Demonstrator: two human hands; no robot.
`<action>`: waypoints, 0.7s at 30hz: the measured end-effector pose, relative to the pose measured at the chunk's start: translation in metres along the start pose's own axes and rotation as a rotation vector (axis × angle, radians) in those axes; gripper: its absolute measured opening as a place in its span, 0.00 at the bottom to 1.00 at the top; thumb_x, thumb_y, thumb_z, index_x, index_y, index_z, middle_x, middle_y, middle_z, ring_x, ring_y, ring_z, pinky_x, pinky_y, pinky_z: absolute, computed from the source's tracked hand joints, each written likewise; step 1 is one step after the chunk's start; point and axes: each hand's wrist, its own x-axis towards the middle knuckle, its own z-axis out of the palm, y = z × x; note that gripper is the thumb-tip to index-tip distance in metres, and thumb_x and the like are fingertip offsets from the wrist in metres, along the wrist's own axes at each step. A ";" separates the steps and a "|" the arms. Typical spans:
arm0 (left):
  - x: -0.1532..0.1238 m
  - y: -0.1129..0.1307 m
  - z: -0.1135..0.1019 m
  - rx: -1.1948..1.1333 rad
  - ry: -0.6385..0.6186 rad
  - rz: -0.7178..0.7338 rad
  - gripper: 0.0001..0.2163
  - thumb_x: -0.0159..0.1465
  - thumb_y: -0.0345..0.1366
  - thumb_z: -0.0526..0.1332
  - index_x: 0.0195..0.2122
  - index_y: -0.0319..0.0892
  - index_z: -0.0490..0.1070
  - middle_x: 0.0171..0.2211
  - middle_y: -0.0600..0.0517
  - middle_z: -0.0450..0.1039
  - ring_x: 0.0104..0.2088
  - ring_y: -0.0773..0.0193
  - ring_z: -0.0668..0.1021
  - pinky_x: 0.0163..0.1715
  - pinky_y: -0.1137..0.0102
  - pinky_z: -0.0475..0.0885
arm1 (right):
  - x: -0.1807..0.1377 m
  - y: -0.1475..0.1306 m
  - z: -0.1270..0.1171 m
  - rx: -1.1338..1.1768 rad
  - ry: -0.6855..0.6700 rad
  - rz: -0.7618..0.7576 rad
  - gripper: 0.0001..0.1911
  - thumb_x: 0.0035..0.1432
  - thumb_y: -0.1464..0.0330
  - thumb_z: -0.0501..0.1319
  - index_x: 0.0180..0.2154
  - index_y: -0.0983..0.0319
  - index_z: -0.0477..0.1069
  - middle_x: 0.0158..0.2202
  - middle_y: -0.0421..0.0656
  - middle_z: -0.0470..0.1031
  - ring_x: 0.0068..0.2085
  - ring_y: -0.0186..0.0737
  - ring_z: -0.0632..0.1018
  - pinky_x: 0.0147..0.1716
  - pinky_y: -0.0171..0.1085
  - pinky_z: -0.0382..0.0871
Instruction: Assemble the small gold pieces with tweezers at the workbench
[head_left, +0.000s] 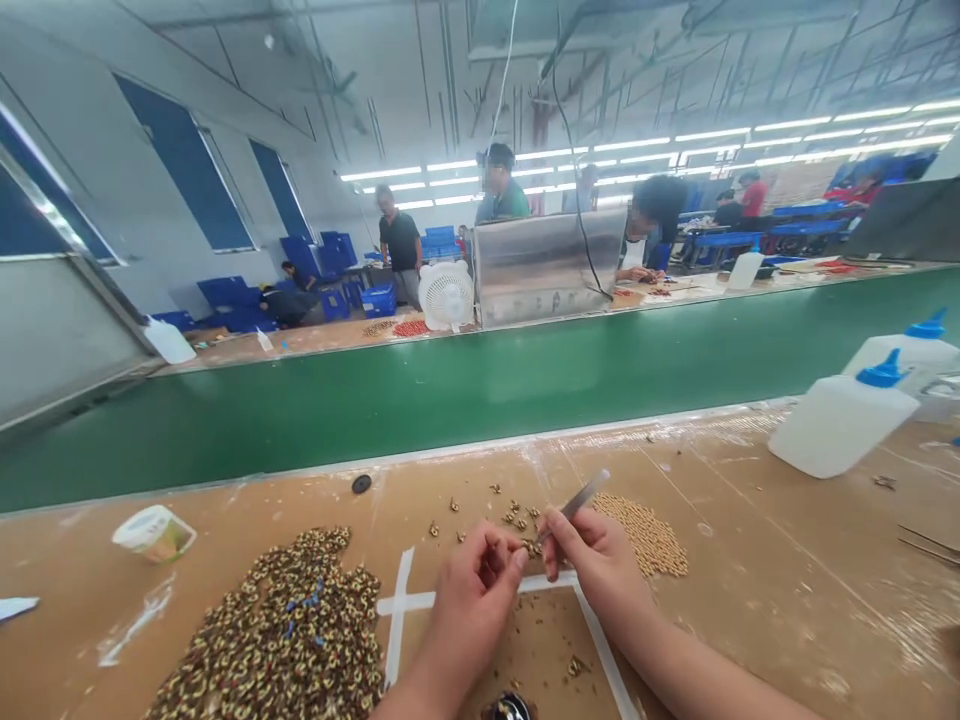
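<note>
My right hand (600,565) pinches metal tweezers (577,500), whose tips point down-left toward a tiny brass-coloured part held between the fingertips of my left hand (476,590). Both hands meet over a white taped square (585,620) on the brown table. A big heap of small brass and dark parts (285,635) lies to the left of my left hand. A smaller pile of pale beads (649,535) lies just right of my right hand. A few loose parts (517,515) are scattered just beyond my fingers.
Two white squeeze bottles with blue caps (840,420) stand at the right. A small white tub (154,532) sits at the left. A green conveyor belt (465,385) runs across behind the table. Beyond it are a small fan (446,295), a metal box and several people.
</note>
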 end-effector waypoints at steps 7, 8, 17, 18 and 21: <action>0.001 -0.003 0.000 -0.037 0.003 -0.010 0.14 0.69 0.49 0.65 0.36 0.44 0.75 0.32 0.51 0.73 0.32 0.62 0.72 0.34 0.70 0.66 | 0.000 0.003 -0.002 -0.002 -0.005 0.015 0.32 0.54 0.40 0.71 0.28 0.64 0.76 0.20 0.43 0.74 0.20 0.35 0.75 0.23 0.34 0.72; 0.002 -0.003 0.000 -0.041 0.009 -0.004 0.13 0.69 0.49 0.65 0.37 0.45 0.76 0.33 0.50 0.75 0.33 0.61 0.73 0.34 0.70 0.67 | 0.000 0.003 -0.002 0.001 -0.005 0.013 0.32 0.55 0.40 0.71 0.29 0.64 0.76 0.20 0.42 0.74 0.20 0.35 0.75 0.23 0.34 0.72; 0.017 -0.007 -0.004 -0.278 0.029 -0.192 0.26 0.54 0.58 0.75 0.42 0.40 0.86 0.19 0.53 0.71 0.18 0.68 0.67 0.19 0.73 0.63 | 0.011 0.000 -0.006 0.058 0.023 -0.031 0.33 0.54 0.40 0.72 0.28 0.65 0.75 0.20 0.41 0.73 0.19 0.32 0.73 0.22 0.31 0.67; 0.017 -0.007 -0.004 -0.307 0.030 -0.196 0.27 0.53 0.58 0.75 0.43 0.39 0.86 0.20 0.52 0.73 0.19 0.68 0.68 0.20 0.73 0.64 | 0.012 0.000 -0.006 0.070 0.027 -0.031 0.33 0.53 0.40 0.72 0.28 0.65 0.75 0.20 0.41 0.73 0.19 0.32 0.73 0.21 0.31 0.67; 0.015 -0.005 -0.002 -0.367 0.029 -0.197 0.27 0.50 0.54 0.79 0.44 0.40 0.86 0.29 0.47 0.80 0.21 0.70 0.70 0.22 0.74 0.66 | 0.016 0.000 -0.008 0.090 0.024 -0.032 0.34 0.52 0.39 0.72 0.28 0.65 0.74 0.19 0.40 0.72 0.19 0.30 0.71 0.21 0.30 0.66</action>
